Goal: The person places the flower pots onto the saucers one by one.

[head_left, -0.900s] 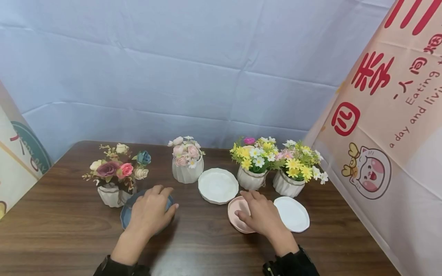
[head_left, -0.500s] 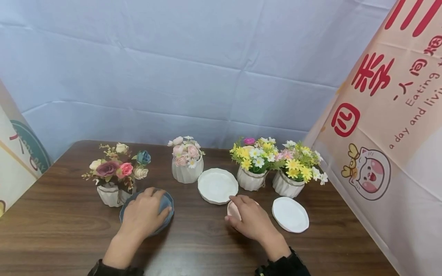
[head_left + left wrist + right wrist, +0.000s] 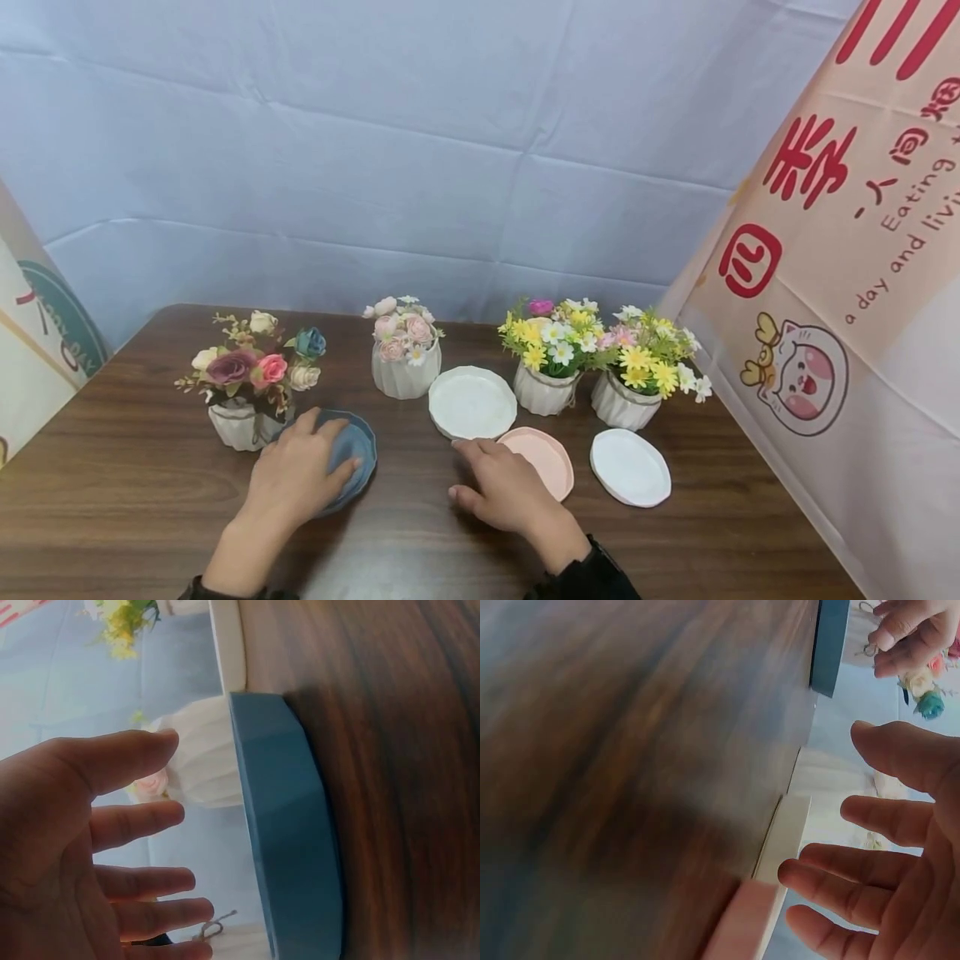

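My left hand (image 3: 296, 467) hovers over the blue faceted plate (image 3: 362, 458), hiding its left part. In the left wrist view its fingers (image 3: 142, 881) are spread beside the standing rim of that plate, with nothing held. My right hand (image 3: 501, 492), relaxed and holding nothing, is at the left side of the pink plate (image 3: 553, 465) and overlaps its near-left edge in the head view. The larger white plate (image 3: 472, 402) lies just beyond the right fingertips. In the right wrist view the right fingers (image 3: 840, 889) hang loosely apart near the pink and white rims.
A pot of mixed roses (image 3: 238, 427) stands behind the blue plate. Farther back is a white pot with pale pink flowers (image 3: 405, 329). Two pots of yellow and white flowers (image 3: 547, 392) stand at right. An oval white plate (image 3: 632, 468) lies on the brown table (image 3: 420, 550).
My right hand has moved left off the pink plate, uncovering most of it. My left hand has shifted slightly left and toward me, showing more of the blue plate. The plates stay in place.
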Demonstrator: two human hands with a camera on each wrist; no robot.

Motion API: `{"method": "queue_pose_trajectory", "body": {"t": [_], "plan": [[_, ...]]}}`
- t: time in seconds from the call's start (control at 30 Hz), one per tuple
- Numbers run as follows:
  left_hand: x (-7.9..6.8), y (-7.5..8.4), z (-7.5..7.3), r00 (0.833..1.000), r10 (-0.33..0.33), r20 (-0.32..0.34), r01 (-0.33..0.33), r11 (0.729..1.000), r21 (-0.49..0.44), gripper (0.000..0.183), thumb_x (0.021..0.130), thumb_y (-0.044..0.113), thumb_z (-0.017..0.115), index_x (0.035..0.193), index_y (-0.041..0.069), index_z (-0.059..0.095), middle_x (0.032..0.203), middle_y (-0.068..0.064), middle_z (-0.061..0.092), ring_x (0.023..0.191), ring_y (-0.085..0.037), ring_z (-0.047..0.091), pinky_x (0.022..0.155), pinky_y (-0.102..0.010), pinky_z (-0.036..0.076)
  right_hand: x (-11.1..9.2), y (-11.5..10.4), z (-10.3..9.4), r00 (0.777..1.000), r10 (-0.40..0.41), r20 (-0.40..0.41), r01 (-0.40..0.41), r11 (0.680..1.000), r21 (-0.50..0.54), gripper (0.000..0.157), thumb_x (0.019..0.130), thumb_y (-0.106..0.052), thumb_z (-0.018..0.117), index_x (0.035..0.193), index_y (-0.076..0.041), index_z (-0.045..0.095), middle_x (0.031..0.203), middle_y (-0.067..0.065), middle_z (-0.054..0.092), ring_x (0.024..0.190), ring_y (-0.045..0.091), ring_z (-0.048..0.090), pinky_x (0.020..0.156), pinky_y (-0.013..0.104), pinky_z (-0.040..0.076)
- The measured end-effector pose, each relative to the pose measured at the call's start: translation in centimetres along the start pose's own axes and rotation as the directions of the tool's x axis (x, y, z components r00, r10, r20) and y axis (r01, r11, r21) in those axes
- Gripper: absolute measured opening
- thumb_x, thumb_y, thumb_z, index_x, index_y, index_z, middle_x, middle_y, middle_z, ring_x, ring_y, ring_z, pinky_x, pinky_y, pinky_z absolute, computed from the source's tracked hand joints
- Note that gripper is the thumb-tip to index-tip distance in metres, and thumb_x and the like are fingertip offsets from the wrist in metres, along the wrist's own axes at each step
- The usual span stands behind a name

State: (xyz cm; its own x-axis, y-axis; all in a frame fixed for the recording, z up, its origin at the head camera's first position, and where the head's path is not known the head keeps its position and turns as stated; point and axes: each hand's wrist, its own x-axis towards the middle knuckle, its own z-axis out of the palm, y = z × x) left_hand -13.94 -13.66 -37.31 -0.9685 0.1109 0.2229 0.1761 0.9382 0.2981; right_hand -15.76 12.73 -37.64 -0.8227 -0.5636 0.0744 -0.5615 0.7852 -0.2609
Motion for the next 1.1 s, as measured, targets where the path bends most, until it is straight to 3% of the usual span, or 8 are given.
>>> {"method": "queue_pose_trajectory", "body": {"t": [0.5, 0.8, 0.93, 1.1], "plan": [[0.2, -1.5, -0.8, 0.998, 0.033, 0.056, -0.03, 0.998, -0.054, 0.048, 0.081, 0.032, 0.071, 0.12, 0.007, 0.06, 0.122, -0.032, 0.049, 0.092, -0.049, 0.056, 0.062, -0.056, 0.049, 1.8, -0.7, 0.5, 0.998, 0.001, 0.063, -0.004, 0.999, 0.049, 0.053, 0.088, -0.033, 0.063, 0.132, -0.006, 0.049, 0.125, 0.01, 0.055, 0.114, 0.023, 0.051, 0.09, 0.039, 0.045], [0.0, -3.2, -1.5, 0.997, 0.072, 0.009, -0.07, 0.99, -0.124, 0.047, 0.081, 0.029, 0.072, 0.121, 0.007, 0.06, 0.121, -0.029, 0.052, 0.109, -0.049, 0.048, 0.08, -0.063, 0.042, 2.5, -1.5, 0.8, 0.992, 0.004, 0.128, -0.012, 0.998, 0.069, 0.055, 0.089, -0.035, 0.062, 0.134, -0.008, 0.047, 0.129, 0.007, 0.053, 0.119, 0.018, 0.048, 0.093, 0.036, 0.043], [-0.2, -3.7, -2.2, 0.997, 0.08, 0.004, -0.079, 0.989, -0.125, 0.047, 0.081, 0.03, 0.071, 0.121, 0.007, 0.06, 0.12, -0.026, 0.054, 0.109, -0.046, 0.049, 0.083, -0.062, 0.04, 3.0, -2.0, 0.6, 0.987, -0.009, 0.161, -0.004, 0.997, 0.079, 0.055, 0.089, -0.034, 0.061, 0.135, -0.007, 0.046, 0.13, 0.006, 0.052, 0.12, 0.016, 0.046, 0.095, 0.034, 0.041], [-0.5, -4.5, -2.8, 0.997, 0.055, 0.045, -0.049, 0.991, -0.125, 0.046, 0.082, 0.032, 0.07, 0.12, 0.009, 0.061, 0.12, -0.021, 0.057, 0.107, -0.045, 0.052, 0.079, -0.061, 0.043, 3.6, -2.3, 0.5, 0.978, -0.017, 0.21, -0.007, 0.994, 0.113, 0.056, 0.089, -0.033, 0.062, 0.135, -0.007, 0.046, 0.128, 0.006, 0.053, 0.119, 0.016, 0.047, 0.096, 0.032, 0.04]]}}
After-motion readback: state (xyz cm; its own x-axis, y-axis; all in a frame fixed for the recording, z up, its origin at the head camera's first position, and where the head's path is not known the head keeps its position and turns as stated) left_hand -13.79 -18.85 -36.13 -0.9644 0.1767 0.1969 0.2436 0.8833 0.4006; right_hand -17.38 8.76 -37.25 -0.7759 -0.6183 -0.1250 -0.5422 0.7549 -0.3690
